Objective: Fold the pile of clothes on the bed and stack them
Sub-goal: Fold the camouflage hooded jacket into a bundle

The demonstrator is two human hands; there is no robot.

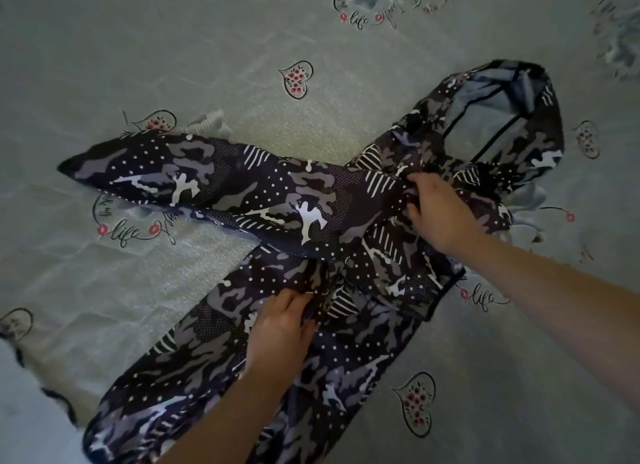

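Observation:
A dark hooded jacket [249,193] with a grey camouflage, dot and stripe print lies spread on the bed. Its hood [498,117] points to the upper right and shows a pale blue lining. One sleeve stretches out to the left, and the body runs down to the lower left. My left hand [280,332] pinches a fold of the jacket's cloth near the middle of the body. Higher up, near the collar, my right hand [436,214] grips bunched cloth with curled fingers.
The bed is covered by a pale green sheet [173,48] printed with hearts, flowers and the word "life". A darker edge of the bedding [45,391] shows at the lower left. No other clothes are in view.

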